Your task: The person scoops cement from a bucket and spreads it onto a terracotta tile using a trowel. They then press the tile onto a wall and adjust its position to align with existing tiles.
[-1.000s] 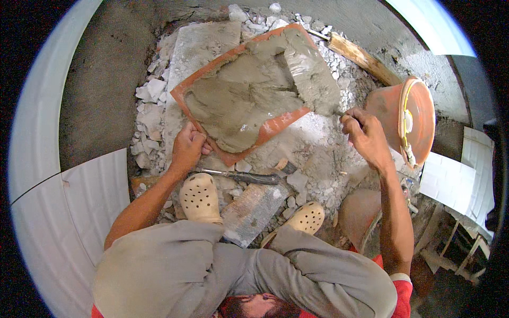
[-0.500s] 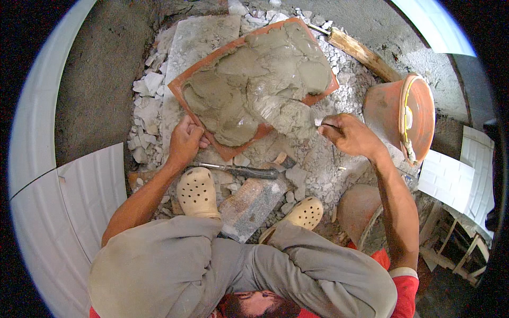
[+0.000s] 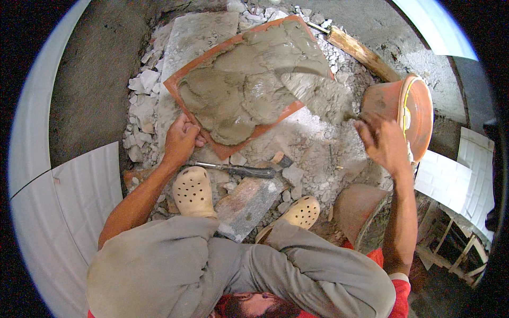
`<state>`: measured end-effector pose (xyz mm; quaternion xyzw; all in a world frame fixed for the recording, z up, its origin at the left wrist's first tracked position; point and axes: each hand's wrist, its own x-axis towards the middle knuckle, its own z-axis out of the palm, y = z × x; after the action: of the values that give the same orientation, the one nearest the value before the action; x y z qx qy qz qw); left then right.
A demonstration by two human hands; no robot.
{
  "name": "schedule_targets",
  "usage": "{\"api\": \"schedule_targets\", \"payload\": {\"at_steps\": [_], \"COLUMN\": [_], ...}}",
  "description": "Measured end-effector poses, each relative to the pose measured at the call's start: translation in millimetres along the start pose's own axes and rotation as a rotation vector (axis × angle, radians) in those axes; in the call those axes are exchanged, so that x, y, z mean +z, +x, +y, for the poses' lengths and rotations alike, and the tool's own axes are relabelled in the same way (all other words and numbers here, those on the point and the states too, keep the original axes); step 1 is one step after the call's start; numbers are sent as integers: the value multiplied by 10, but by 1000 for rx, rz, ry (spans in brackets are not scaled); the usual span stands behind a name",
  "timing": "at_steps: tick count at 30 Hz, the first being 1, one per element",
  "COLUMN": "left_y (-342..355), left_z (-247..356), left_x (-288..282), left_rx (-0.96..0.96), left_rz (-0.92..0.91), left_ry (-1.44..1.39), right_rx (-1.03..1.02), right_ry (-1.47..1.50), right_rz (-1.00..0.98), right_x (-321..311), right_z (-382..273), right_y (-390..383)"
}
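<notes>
An orange-red square tile (image 3: pixel 180 74) lies tilted over the rubble, its upper face mostly covered in wet grey mortar (image 3: pixel 238 87). My left hand (image 3: pixel 181 142) is closed at the tile's near left edge, fingers curled against it. To the right, my right hand (image 3: pixel 383 139) grips a trowel (image 3: pixel 321 97) by its handle, which the fingers largely hide. Mortar coats the trowel's blade, which is somewhat blurred. The blade's tip lies over the tile's right side, at the edge of the mortar.
An orange bucket (image 3: pixel 389 100) stands tipped beside my right hand. Beyond it lies a wooden handle (image 3: pixel 363 52). A black-handled tool (image 3: pixel 246 170) and a stone block (image 3: pixel 249 206) lie near my feet. Broken white rubble (image 3: pixel 142 111) surrounds the tile. Another rounded container (image 3: pixel 358 209) sits near my right forearm.
My right hand has moved right and slightly down with the trowel, drawing the blade toward the tile's right edge. The mortar there is smoother. My left hand stays at the tile's edge.
</notes>
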<state>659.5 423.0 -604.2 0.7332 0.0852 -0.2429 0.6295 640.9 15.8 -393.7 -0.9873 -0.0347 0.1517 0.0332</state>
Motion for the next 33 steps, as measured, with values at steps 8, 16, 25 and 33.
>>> {"api": "schedule_targets", "payload": {"at_steps": [8,16,25,33], "left_y": [2,-3,-2,-18], "left_z": [-26,-16,-2,55], "left_x": [1,-14,8,37], "left_rx": [-5,2,-13,31], "left_rz": [-12,-42,-7,16], "left_ry": [-24,3,7,-3], "right_rx": [9,78,-105,77], "right_ry": [57,174,-29,9], "right_rz": [54,48,57,131], "right_x": [803,625,798,813], "right_z": [156,116,-175,60], "right_y": [-71,-193,-187,-40]}}
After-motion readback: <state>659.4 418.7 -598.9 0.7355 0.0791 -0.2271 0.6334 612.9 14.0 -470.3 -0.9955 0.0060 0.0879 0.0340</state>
